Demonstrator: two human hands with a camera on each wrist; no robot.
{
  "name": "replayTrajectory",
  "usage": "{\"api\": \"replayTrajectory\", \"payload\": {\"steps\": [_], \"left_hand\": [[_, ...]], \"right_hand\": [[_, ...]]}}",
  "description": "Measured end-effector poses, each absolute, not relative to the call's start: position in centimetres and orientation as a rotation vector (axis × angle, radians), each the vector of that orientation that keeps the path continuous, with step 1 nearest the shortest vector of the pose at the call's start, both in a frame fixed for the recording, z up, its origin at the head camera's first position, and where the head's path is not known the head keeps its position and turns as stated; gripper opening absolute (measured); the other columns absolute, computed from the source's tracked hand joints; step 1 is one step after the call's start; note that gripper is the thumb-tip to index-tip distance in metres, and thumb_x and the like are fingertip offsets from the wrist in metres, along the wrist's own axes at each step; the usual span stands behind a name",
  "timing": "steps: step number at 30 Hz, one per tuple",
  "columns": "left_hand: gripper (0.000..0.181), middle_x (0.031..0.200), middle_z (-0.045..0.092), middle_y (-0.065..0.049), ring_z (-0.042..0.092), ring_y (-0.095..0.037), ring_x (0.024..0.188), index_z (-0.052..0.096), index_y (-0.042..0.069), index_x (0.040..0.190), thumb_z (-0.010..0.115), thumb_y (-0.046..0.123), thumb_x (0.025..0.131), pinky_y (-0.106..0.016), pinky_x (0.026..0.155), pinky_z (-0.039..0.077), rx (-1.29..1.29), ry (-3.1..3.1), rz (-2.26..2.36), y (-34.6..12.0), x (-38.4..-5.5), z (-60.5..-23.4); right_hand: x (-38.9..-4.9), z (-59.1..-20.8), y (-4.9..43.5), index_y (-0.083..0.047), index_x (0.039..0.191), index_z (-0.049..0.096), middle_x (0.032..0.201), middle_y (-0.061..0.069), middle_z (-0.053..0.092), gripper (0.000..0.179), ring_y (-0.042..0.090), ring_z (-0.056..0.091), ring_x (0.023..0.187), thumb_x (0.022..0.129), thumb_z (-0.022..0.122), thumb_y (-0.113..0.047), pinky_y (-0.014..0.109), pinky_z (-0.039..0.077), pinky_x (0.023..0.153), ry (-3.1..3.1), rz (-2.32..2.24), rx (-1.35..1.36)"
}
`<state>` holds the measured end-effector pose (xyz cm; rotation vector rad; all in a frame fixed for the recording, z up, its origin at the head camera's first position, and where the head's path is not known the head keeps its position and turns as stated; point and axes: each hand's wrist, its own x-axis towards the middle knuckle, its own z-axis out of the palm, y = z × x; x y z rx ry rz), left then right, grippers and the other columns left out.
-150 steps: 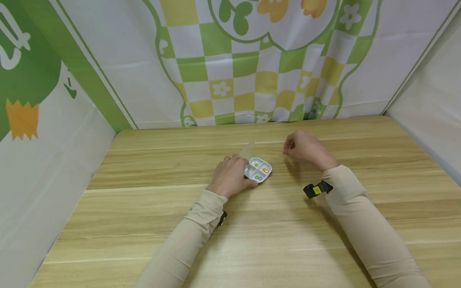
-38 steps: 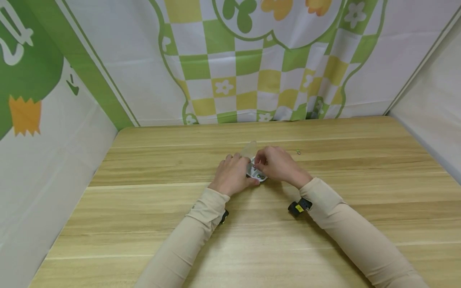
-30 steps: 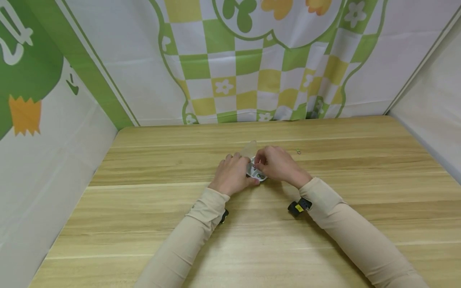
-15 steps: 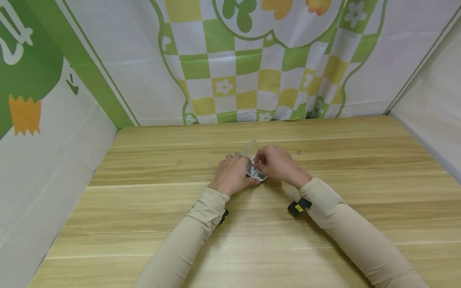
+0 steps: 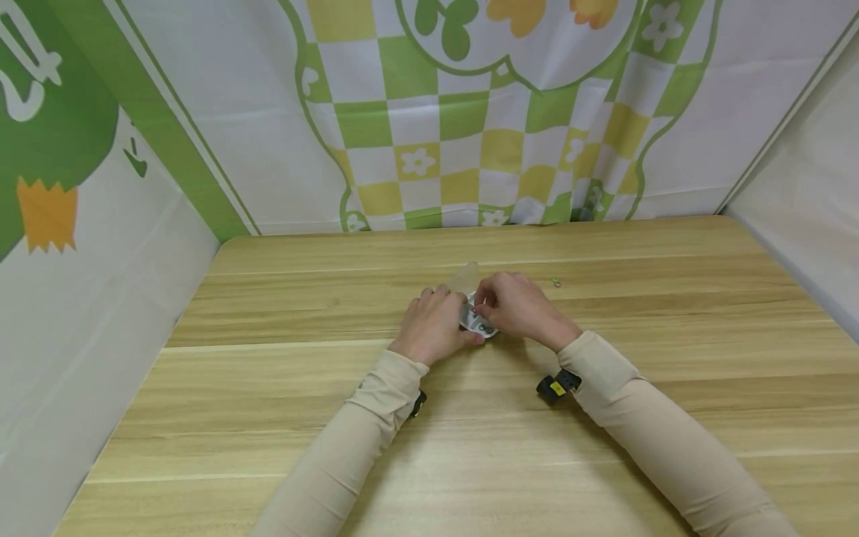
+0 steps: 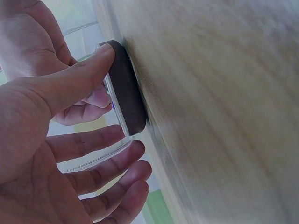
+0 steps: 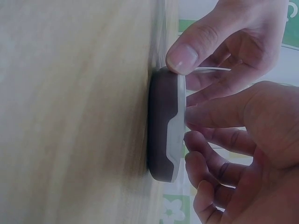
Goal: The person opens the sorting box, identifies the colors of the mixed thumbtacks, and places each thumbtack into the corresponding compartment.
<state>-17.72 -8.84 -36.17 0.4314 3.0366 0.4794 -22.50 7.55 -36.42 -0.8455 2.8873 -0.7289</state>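
Observation:
A small compartment box (image 5: pixel 478 325) with a white divided inside and a dark base (image 7: pixel 161 126) lies on the table. Its clear lid (image 5: pixel 464 277) stands raised at the far side. My left hand (image 5: pixel 432 326) holds the box from the left, its thumb (image 6: pixel 100 55) on the near edge and a fingertip at the rim. My right hand (image 5: pixel 515 307) is over the box, thumb and forefinger bent together inside it. A tiny bluish spot (image 6: pixel 112 106) shows by those fingertips; whether they pinch anything is hidden. Small green round pieces (image 5: pixel 486 328) sit in the near compartment.
Two tiny ring-like pieces (image 5: pixel 555 282), one green and one pinkish, lie on the wooden table (image 5: pixel 302 388) right of the box. A checkered curtain (image 5: pixel 463 119) hangs behind the table, with white fabric walls at both sides.
Since five seconds ago my right hand has come left from the table to the box. Tiny rings now show near where it was. Over the last second hardly anything has moved.

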Motion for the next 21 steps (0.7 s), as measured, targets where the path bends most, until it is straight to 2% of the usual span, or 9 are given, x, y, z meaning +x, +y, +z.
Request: {"api": "replayTrajectory", "payload": {"steps": [14,21], "left_hand": [[0.051,0.098,0.062,-0.010,0.057,-0.029,0.093,0.070,0.006,0.110,0.086,0.044,0.081,-0.045,0.081,0.048,0.443,3.051,0.479,-8.85,-17.66,-36.19],[0.053,0.100,0.062,-0.009,0.057,-0.028,0.094,0.070,0.005,0.114,0.085,0.044,0.081,-0.044,0.082,0.047,0.430,3.044,0.483,-8.81,-17.69,-36.24]], "right_hand": [[-22.51,-36.26,7.68,-0.008,0.089,0.074,0.076,0.000,0.065,0.003,0.016,0.057,0.067,0.090,0.072,-0.010,0.032,0.045,0.061,2.883,-0.734,-0.831],[-22.81,-35.93,8.09,-0.008,0.091,0.075,0.080,0.002,0.068,0.004,0.019,0.060,0.071,0.089,0.072,-0.009,0.036,0.048,0.065,2.889,-0.749,-0.837]]}}
